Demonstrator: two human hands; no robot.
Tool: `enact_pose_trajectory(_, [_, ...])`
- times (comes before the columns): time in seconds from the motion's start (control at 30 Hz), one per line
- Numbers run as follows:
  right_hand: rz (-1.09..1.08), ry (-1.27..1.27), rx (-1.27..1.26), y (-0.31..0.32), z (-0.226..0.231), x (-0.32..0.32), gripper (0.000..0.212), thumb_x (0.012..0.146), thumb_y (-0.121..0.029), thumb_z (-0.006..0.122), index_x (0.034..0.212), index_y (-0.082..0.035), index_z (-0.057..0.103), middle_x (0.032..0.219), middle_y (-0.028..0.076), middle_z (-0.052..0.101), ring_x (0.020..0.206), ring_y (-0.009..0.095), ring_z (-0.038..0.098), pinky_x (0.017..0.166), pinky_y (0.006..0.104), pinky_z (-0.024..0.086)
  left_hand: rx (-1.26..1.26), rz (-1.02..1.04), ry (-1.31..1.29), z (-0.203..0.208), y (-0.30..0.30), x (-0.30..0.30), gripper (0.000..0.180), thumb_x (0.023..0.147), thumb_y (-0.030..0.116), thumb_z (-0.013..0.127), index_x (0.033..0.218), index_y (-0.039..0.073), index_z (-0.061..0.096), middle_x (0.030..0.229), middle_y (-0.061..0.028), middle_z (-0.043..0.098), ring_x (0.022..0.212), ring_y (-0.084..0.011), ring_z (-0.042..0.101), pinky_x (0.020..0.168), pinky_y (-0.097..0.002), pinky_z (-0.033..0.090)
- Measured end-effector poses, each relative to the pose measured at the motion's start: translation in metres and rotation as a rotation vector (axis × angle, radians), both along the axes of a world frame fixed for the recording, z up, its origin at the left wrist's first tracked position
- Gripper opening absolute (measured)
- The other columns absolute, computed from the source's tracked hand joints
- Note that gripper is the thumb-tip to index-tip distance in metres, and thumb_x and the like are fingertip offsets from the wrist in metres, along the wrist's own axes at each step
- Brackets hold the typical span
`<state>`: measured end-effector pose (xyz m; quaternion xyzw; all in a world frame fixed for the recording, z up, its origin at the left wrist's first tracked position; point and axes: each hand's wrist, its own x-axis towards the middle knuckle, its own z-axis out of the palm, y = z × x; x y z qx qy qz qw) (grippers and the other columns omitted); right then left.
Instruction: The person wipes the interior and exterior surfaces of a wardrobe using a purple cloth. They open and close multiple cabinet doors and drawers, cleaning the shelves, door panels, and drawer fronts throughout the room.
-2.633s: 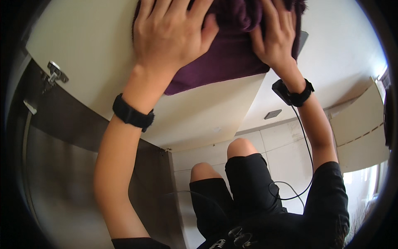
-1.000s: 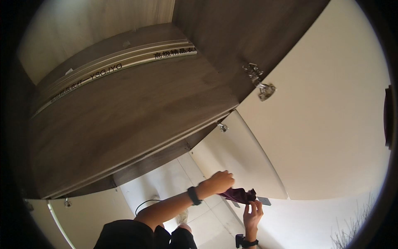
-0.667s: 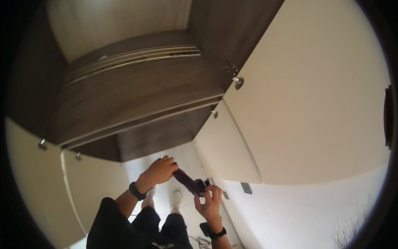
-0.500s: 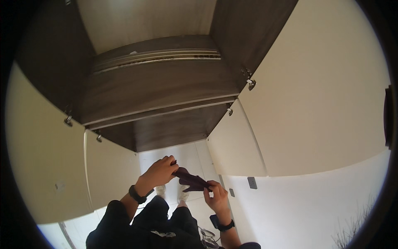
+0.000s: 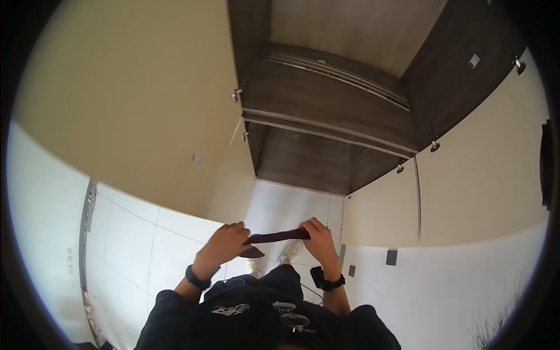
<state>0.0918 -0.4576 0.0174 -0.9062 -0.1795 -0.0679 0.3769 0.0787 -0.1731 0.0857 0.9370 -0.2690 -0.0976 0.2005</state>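
A dark maroon cloth [image 5: 275, 236] is stretched in a narrow band between my hands, above the floor. My left hand [image 5: 226, 245] is closed on one end of it, and a loose flap hangs below those fingers. The other end is gripped by my right hand [image 5: 319, 239]. Both hands are in front of my body and apart from the cabinet. I wear a black band on each wrist.
Ahead stands a dark brown cabinet [image 5: 326, 93] with its pale doors swung wide. The left door [image 5: 134, 105] and right door [image 5: 478, 169] flank me. Below are white floor tiles [image 5: 134, 245] and my shoes. Eyeglasses [image 5: 291, 318] hang at my shirt.
My view has turned left, so the cabinet now appears farther right. The cloth has gone from a loose, spread shape to a straighter band between my hands.
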Motion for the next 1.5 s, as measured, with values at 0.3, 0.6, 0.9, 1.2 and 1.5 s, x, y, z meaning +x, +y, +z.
enact_pose_trajectory(0.3, [0.162, 0.007, 0.044, 0.09, 0.036, -0.04, 0.033, 0.063, 0.011, 0.066, 0.092, -0.005, 0.061, 0.084, 0.011, 0.054, 0.072, 0.027, 0.058, 0.065, 0.0342, 0.049, -0.123, 0.449, -0.091, 0.026, 0.106, -0.109, 0.022, 0.083, 0.022, 0.068, 0.083, 0.005, 0.056, 0.078, -0.0121, 0.061, 0.076, -0.0339, 0.059, 0.068, -0.0427, 0.047])
enact_pose_trajectory(0.6, [0.17, -0.01, -0.12, 0.118, 0.052, -0.074, 0.027, 0.069, 0.001, 0.075, 0.093, -0.003, 0.063, 0.083, 0.012, 0.06, 0.073, 0.029, 0.063, 0.065, 0.0346, 0.05, -0.159, 0.49, -0.263, 0.015, 0.146, -0.146, 0.014, 0.086, 0.023, 0.062, 0.088, 0.009, 0.063, 0.077, -0.0083, 0.059, 0.071, -0.0286, 0.061, 0.068, -0.0392, 0.048])
enact_pose_trajectory(0.9, [0.092, -0.025, -0.16, 0.108, 0.054, -0.119, 0.025, 0.071, -0.001, 0.074, 0.094, -0.003, 0.064, 0.085, 0.013, 0.061, 0.08, 0.03, 0.063, 0.07, 0.0359, 0.051, -0.151, 0.425, -0.188, -0.003, 0.147, -0.178, 0.024, 0.089, 0.03, 0.061, 0.079, 0.008, 0.067, 0.076, -0.0096, 0.059, 0.072, -0.0302, 0.061, 0.069, -0.04, 0.049])
enact_pose_trajectory(1.2, [-0.153, 0.042, -0.213, 0.029, 0.009, -0.256, 0.023, 0.074, -0.016, 0.08, 0.087, -0.002, 0.067, 0.08, 0.013, 0.063, 0.072, 0.029, 0.063, 0.064, 0.036, 0.05, -0.209, 0.021, -0.383, -0.012, 0.088, -0.213, 0.033, 0.095, 0.033, 0.055, 0.075, 0.006, 0.063, 0.076, -0.0087, 0.058, 0.075, -0.0282, 0.061, 0.07, -0.0369, 0.05])
enact_pose_trajectory(1.5, [-0.411, 0.151, -0.11, -0.004, 0.0, -0.375, 0.015, 0.078, -0.002, 0.067, 0.093, -0.001, 0.068, 0.08, 0.014, 0.069, 0.072, 0.029, 0.069, 0.065, 0.0341, 0.054, -0.175, -0.085, -0.222, 0.009, 0.068, -0.279, 0.041, 0.095, 0.04, 0.053, 0.073, 0.007, 0.063, 0.066, -0.0079, 0.063, 0.062, -0.0306, 0.062, 0.065, -0.0381, 0.052])
